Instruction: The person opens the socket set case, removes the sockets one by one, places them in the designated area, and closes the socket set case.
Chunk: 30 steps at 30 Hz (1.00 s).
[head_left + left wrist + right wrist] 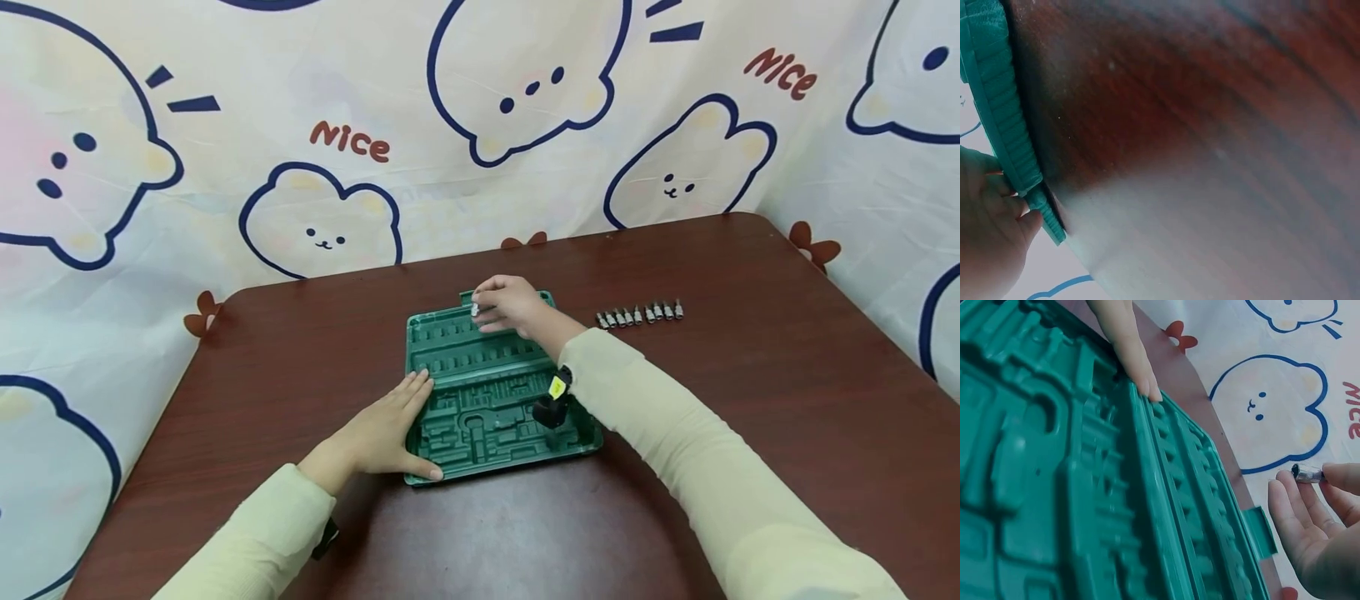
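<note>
A green molded tool case (487,372) lies open on the table, its shaped slots facing up. My left hand (386,429) rests along the case's left edge, fingers extended over the rim and thumb at the front corner. Above the case's far section, my right hand (513,307) pinches a small silver socket (1307,474) between thumb and fingertips. In the right wrist view the socket is held clear of the case, beyond its latch tab (1260,532). The left wrist view catches the case's ribbed side wall (1007,106) beside the left hand.
A row of several metal socket bits (637,315) stands on the brown table (750,350), to the right of the case. A cloth with cartoon bears (322,221) hangs behind the table. A black camera (551,411) on the right wrist covers part of the case.
</note>
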Each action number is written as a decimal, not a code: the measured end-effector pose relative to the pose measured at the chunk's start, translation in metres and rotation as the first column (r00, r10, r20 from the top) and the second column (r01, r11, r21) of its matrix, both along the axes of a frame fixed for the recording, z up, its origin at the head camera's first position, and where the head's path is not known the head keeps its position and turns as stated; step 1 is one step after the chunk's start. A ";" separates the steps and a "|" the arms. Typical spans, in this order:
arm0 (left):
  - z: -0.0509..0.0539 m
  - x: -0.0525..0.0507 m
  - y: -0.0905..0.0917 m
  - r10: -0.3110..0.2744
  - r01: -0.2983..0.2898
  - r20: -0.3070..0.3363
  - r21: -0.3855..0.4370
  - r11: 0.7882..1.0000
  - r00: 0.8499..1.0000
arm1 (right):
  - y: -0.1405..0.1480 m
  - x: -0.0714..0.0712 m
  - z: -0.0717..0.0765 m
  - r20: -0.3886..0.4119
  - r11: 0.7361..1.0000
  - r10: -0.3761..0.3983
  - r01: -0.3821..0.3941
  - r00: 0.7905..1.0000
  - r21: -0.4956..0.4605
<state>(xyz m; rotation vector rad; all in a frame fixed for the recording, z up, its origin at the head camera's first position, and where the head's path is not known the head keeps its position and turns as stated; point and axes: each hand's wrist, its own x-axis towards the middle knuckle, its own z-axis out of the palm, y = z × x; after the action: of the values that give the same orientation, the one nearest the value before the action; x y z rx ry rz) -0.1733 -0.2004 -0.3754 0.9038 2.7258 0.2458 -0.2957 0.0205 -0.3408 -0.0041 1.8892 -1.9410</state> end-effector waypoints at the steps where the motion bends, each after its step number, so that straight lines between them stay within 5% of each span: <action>1: 0.000 -0.001 0.000 -0.001 0.001 -0.003 -0.001 1.000 1.000 | 0.004 0.001 0.001 -0.002 1.000 -0.004 0.004 1.000 0.003; 17: 0.001 -0.006 0.002 -0.032 0.032 -0.008 -0.012 0.999 0.999 | 0.075 0.023 0.006 0.003 0.994 -0.095 0.094 0.996 0.051; 30: 0.002 -0.003 0.000 -0.015 0.015 0.007 0.006 1.000 1.000 | 0.138 0.031 0.003 -0.069 0.974 -0.209 0.214 0.976 0.071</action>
<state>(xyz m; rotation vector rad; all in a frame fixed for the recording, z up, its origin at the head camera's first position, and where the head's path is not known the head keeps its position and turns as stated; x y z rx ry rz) -0.1765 -0.2006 -0.3738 0.9229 2.7119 0.2540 -0.2648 0.1584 -0.3382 0.1690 2.0789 -2.0221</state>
